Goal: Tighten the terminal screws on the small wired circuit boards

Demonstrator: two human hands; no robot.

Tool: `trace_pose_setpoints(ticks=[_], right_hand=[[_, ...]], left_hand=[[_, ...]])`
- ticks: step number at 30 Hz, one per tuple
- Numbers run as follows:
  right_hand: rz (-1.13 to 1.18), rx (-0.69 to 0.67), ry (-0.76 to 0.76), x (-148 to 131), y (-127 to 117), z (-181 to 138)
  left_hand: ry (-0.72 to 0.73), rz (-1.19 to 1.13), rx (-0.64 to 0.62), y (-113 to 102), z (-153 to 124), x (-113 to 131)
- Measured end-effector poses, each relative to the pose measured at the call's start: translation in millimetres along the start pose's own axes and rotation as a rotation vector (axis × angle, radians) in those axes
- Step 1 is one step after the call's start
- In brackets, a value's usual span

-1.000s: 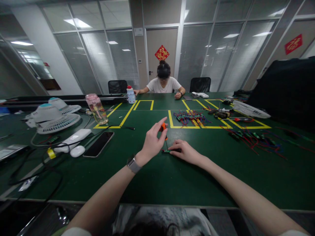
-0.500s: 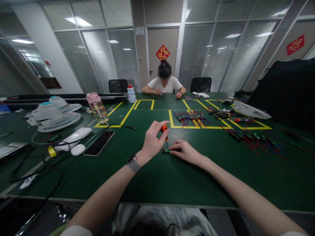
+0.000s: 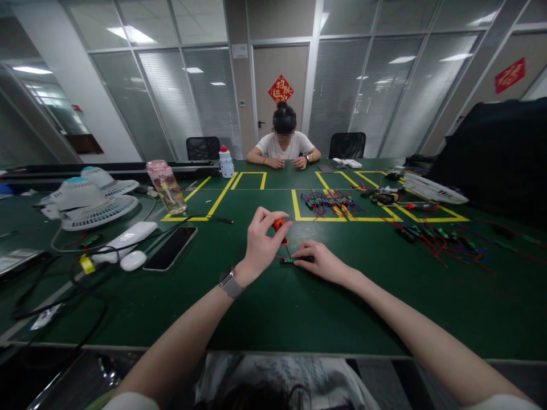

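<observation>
My left hand (image 3: 264, 239) is closed around the orange and black handle of a screwdriver (image 3: 280, 225), thumb and fingers curled about its top. The thin shaft slants down to a small green circuit board (image 3: 288, 261) lying on the green table. My right hand (image 3: 319, 259) rests on the table from the right, its fingertips pinching the board and holding it down. Its fingers hide the board's right part. Whether the tip sits in a screw is too small to tell.
A bundle of wired boards (image 3: 331, 204) lies beyond my hands, with more wired boards (image 3: 444, 239) to the right. On the left are a phone (image 3: 171, 249), a white mouse (image 3: 133, 261), a leaning bottle (image 3: 166, 187) and fans (image 3: 100, 210). A person (image 3: 284, 145) sits opposite.
The screwdriver's handle has tipped a little to the left in my left hand. My right hand stays on the board. The person opposite has brought both hands closer together.
</observation>
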State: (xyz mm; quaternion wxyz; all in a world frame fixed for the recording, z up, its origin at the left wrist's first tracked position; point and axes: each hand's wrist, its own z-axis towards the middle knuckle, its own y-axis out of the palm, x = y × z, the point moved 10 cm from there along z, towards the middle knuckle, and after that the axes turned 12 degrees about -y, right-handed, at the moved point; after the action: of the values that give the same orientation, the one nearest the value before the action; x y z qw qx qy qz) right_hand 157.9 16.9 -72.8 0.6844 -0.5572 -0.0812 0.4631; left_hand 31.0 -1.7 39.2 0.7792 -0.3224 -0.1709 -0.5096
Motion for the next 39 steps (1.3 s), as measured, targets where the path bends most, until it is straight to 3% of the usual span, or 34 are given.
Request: trace_pose_setpoints(ticks=[7,12,19,24,29,36,39], right_hand=[[0.005,0.008,-0.015,-2,-1,0],[0.001,0.006,-0.013,-2,-2,0],[0.007,0.003,-0.009,-3,-2,1],[0.003,0.001,-0.007,-2,-1,1],[0.007,0.002,-0.004,-3,-2,1],[0.004,0.008,-0.009,-1,-1,1],[0.005,0.008,-0.011,-1,-1,1]], left_hand=[[-0.089,-0.148,-0.156,16,-2,-9],[-0.037,-0.01,-0.065,5,1,-3],[-0.038,-0.094,-0.119,13,-4,-1],[0.012,0.009,-0.028,5,-4,4],[-0.058,-0.079,-0.092,11,-4,-4],[-0.003,0.014,-0.015,2,-3,4],[-0.015,-0.002,-0.057,6,-3,2]])
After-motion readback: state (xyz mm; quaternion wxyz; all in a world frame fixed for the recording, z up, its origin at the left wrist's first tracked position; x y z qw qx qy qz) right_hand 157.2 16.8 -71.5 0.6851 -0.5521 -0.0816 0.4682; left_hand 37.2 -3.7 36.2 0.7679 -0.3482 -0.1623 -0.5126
